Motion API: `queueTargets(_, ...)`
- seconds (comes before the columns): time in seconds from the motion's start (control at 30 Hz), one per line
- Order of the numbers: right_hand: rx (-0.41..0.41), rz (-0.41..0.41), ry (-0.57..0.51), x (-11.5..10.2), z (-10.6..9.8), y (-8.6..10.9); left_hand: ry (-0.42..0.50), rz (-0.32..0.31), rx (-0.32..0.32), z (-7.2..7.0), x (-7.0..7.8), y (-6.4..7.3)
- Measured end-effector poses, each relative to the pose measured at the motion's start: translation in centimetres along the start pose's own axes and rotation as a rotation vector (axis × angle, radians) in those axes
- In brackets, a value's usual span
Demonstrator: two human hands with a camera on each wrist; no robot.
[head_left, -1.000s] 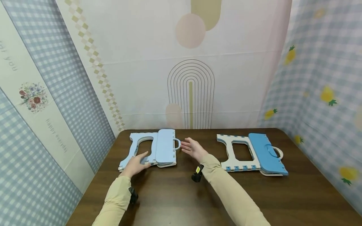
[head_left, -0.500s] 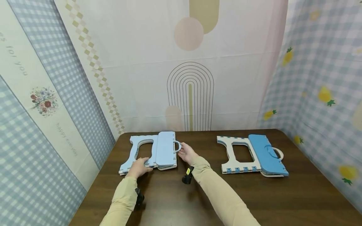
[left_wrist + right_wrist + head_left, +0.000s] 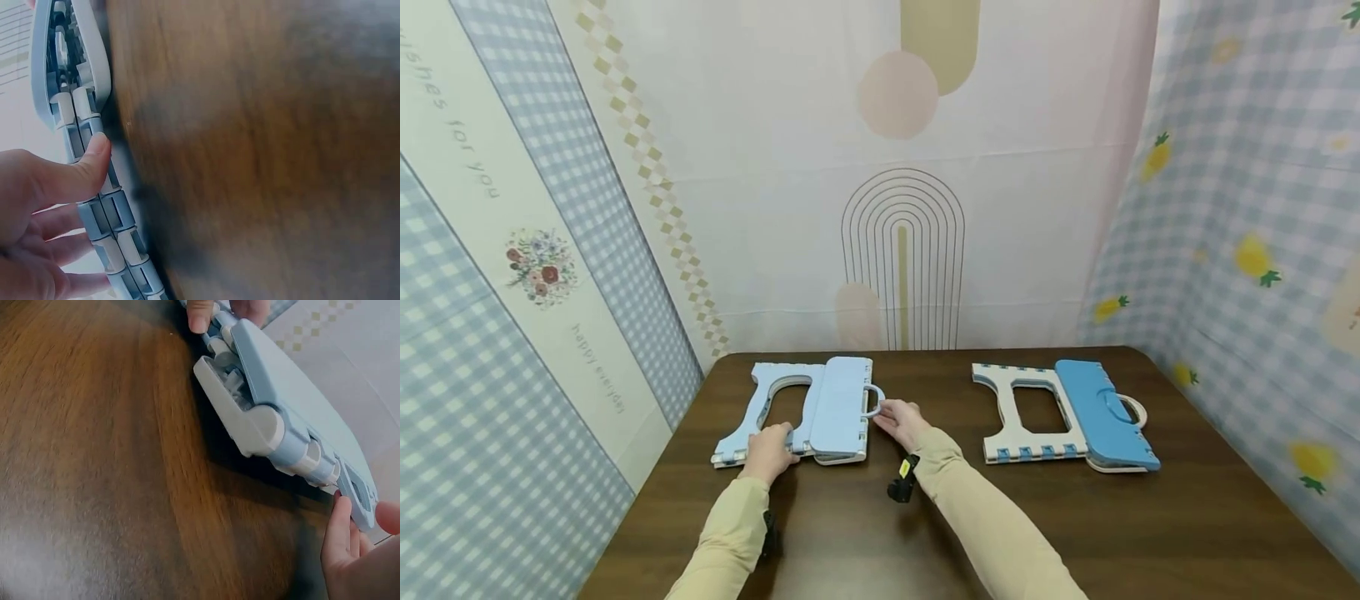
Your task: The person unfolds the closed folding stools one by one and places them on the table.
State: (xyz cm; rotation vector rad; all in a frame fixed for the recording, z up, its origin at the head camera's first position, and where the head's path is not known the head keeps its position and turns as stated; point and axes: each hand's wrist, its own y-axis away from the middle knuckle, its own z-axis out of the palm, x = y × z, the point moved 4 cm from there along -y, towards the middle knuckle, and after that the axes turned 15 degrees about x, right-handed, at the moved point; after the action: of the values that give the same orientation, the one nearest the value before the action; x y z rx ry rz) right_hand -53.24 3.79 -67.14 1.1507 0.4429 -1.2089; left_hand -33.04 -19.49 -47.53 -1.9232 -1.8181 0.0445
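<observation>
A light blue folding stool [image 3: 838, 408] lies folded flat on the left half of the table. My left hand [image 3: 769, 454] grips the near edge of its leg panel. In the left wrist view the thumb lies on the hinged edge [image 3: 112, 215], with the other fingers behind the panel. At the stool's right end, my right hand [image 3: 904, 422] pinches the loop handle [image 3: 356, 494], thumb on one side and fingers beneath. The seat panel's near end shows white hinge parts [image 3: 269, 431] in the right wrist view.
A second folded stool, white with a blue seat [image 3: 1101, 412], lies to the right on the brown wooden table [image 3: 850, 533]. A patterned cloth [image 3: 760, 208] hangs behind the table's far edge. Checked cloths [image 3: 1232, 317] hang at both sides.
My right hand has moved in from beside the handle and taken hold of it. The left fingers have closed round the leg panel's near edge. The stool has barely shifted.
</observation>
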Motion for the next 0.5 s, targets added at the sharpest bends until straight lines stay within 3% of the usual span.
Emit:
queueTargets(0.07, 0.037, -0.014, 0.018, -0.9, 0.0, 1.9, 0.005, 0.009, -0.005, 0.1, 0.1, 0.2)
queueTargets(0.1, 0.006, -0.024, 0.010, -1.8, 0.1, 3.2, 0.012, 0.009, -0.008, 0.1, 0.2, 0.2)
queueTargets(0.27, 0.090, -0.101, 0.079, -8.8, 2.8, 15.4, 0.073, 0.018, 0.004, -0.3, 0.4, 0.4)
queueTargets(0.33, 0.103, -0.128, 0.097, -11.3, 3.8, 19.1, 0.106, 0.029, 0.021, -0.7, 0.6, 0.4)
queueTargets(0.5, -0.001, -0.143, 0.044, -14.9, 5.1, 23.0, 0.170, 0.070, 0.076, -1.7, 1.1, 0.1)
